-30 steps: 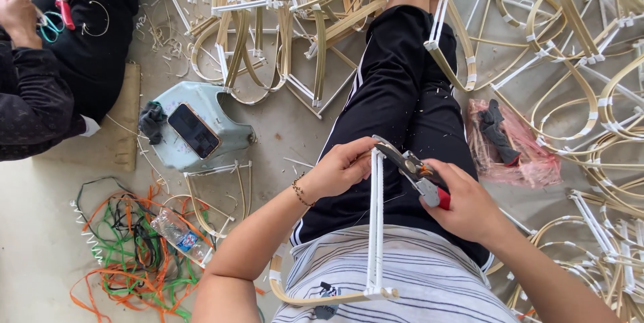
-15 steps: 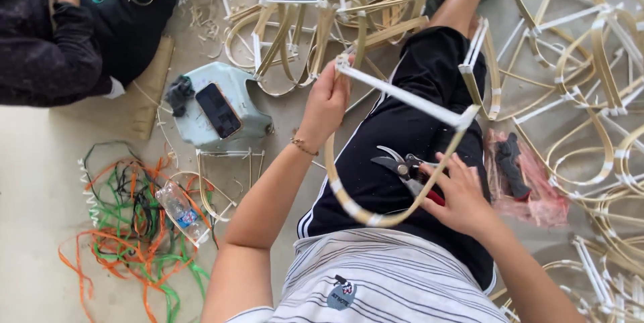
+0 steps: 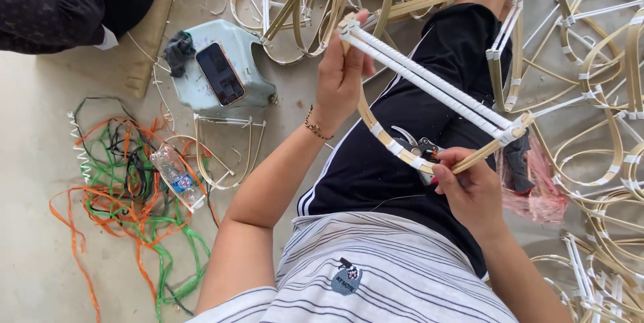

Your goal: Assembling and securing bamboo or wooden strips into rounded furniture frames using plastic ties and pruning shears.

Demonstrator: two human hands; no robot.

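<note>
Concrete floor (image 3: pixel 40 162), bamboo frames heaped around. My left hand (image 3: pixel 341 71) grips frame (image 3: pixel 429 88) at top corner, my right hand (image 3: pixel 469 185) pinches curved strip; frame above lap. Cutters (image 3: pixel 416 145) beneath frame. Seems light, springy; hold taped joints.

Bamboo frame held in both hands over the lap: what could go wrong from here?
1. The pliers lie loose on the thigh under the frame; they could slip off.
2. The right hand pinches only the curved strip's end, which might spring free.
3. The left hand grips one corner, so the frame could twist.
</note>
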